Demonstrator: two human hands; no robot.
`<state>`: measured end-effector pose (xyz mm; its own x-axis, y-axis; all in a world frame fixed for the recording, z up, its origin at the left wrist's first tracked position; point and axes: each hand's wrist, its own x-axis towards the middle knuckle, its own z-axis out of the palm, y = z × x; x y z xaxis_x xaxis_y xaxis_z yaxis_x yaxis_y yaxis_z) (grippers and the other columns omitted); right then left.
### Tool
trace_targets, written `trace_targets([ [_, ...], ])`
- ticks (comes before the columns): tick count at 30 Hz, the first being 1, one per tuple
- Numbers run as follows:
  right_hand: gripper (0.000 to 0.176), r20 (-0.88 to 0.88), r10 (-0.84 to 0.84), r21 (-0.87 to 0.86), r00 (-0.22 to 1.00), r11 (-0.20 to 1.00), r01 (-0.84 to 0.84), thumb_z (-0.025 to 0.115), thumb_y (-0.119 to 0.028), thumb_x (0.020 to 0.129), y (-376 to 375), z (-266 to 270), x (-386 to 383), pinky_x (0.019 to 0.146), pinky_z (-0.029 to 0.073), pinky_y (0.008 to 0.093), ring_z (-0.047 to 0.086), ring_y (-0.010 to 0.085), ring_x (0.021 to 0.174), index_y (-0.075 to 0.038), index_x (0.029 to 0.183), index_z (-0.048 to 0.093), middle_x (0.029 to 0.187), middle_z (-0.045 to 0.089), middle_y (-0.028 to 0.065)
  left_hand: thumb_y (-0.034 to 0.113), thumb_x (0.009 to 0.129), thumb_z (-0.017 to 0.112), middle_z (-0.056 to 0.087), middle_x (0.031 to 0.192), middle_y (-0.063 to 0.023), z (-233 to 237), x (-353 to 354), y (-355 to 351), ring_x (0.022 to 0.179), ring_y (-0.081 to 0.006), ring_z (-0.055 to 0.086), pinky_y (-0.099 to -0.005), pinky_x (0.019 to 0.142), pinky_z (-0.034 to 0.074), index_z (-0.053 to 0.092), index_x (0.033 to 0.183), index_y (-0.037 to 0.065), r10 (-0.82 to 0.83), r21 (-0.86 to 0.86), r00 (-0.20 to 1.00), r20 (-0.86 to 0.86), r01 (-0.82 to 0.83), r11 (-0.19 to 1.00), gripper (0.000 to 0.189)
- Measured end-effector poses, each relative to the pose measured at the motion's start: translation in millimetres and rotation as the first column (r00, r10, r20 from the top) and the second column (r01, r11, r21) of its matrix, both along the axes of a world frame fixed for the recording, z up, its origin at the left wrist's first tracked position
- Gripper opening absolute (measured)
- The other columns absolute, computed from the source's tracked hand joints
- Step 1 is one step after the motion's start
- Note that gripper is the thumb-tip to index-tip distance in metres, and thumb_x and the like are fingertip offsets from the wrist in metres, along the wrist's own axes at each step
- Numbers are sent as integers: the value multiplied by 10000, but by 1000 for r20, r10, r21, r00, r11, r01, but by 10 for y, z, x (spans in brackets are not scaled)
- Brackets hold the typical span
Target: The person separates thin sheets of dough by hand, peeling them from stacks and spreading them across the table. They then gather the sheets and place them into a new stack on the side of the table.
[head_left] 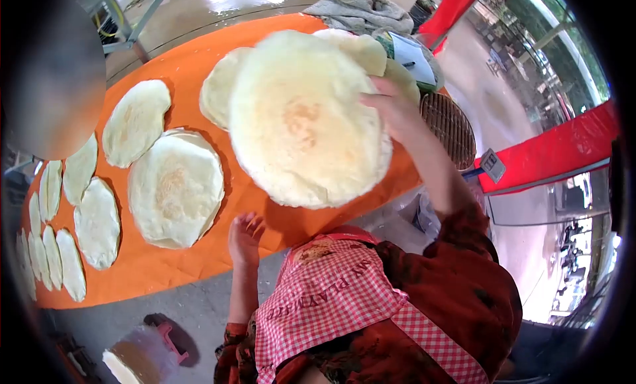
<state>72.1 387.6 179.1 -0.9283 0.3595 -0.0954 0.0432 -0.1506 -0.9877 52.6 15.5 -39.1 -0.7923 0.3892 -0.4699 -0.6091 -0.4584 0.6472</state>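
Observation:
A large round flatbread (311, 159), pale with a browned middle, is raised over the orange-covered table (252, 185). My right hand (391, 109) grips its right edge, fingers on top; the thumb is hidden. My left hand (246, 238) is at the table's near edge, holding nothing, with its fingers apart and slightly curled. Left of the raised bread lies a stack of round flatbreads (175, 188). Behind it, partly covered from view, are another flatbread (218, 89) and a further one (364, 51).
Several more flatbreads (97, 223) spread across the table's left part. At the right end are a round brown slatted rack (448, 129) and a white paper (411, 56) with a pen. A grey cloth (358, 14) is at the far edge. On the floor sits a pink stool (173, 344).

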Motion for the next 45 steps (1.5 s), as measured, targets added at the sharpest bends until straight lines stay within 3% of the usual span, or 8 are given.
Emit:
trace_targets([
  [5,291,209,18,497,978,859,-122,554,-39,806,296,144,-229,725,473,275,611,119,826,11,1085,622,923,651,41,421,927,485,493,1217,-116,350,-173,443,1098,-320,507,-431,893,433,477,1192,97,-220,208,975,-12,217,954,419],
  [9,305,274,200,825,941,454,-337,543,-40,785,217,522,-618,739,477,310,628,184,801,2,1078,617,899,664,99,513,916,457,459,1247,-133,541,-317,675,1151,-359,476,-475,916,434,418,1252,110,-334,288,942,-24,326,900,526],
  [15,315,215,303,948,928,164,-273,517,-8,753,-1017,384,-74,635,492,453,611,382,699,-89,1033,636,766,625,201,640,856,447,399,1345,-124,664,-405,654,1222,-379,412,-558,949,402,392,1299,120,-248,470,964,94,177,865,685],
  [23,424,351,593,752,724,282,-595,661,-247,772,-1777,-1907,143,790,481,422,576,364,967,1,1089,528,1067,571,216,696,855,344,363,1428,-86,-222,-322,72,1299,-332,343,-559,1028,298,365,1383,184,-106,519,970,218,-23,854,735],
  [35,409,411,243,650,878,597,-470,591,-120,795,-2563,-1915,-392,796,484,395,604,322,910,26,1165,495,1092,556,235,243,949,450,558,1196,-104,-457,-466,-302,1090,-255,549,-427,945,433,443,1257,59,-247,369,958,147,179,912,359],
  [38,411,551,256,203,794,882,-425,587,-74,767,-2542,-2095,-528,747,504,370,614,268,845,34,1151,491,1071,560,223,188,938,456,579,1152,-113,-394,-497,-306,1068,-245,559,-409,932,452,476,1215,32,-243,293,957,157,190,937,319],
  [42,342,562,92,620,822,611,-492,597,-179,745,-2601,-2347,-616,617,505,375,634,246,708,7,1029,549,901,641,189,161,927,464,607,1072,-121,-599,-571,-286,1006,-230,585,-382,887,482,522,1136,2,-221,226,963,154,184,957,269],
  [45,251,596,77,548,799,689,-475,580,-193,769,-2630,-2310,-724,630,492,378,639,232,726,9,917,604,823,652,172,136,889,511,620,996,-117,-620,-624,-319,907,-243,615,-375,806,520,544,1072,4,-191,182,959,209,153,971,228],
])
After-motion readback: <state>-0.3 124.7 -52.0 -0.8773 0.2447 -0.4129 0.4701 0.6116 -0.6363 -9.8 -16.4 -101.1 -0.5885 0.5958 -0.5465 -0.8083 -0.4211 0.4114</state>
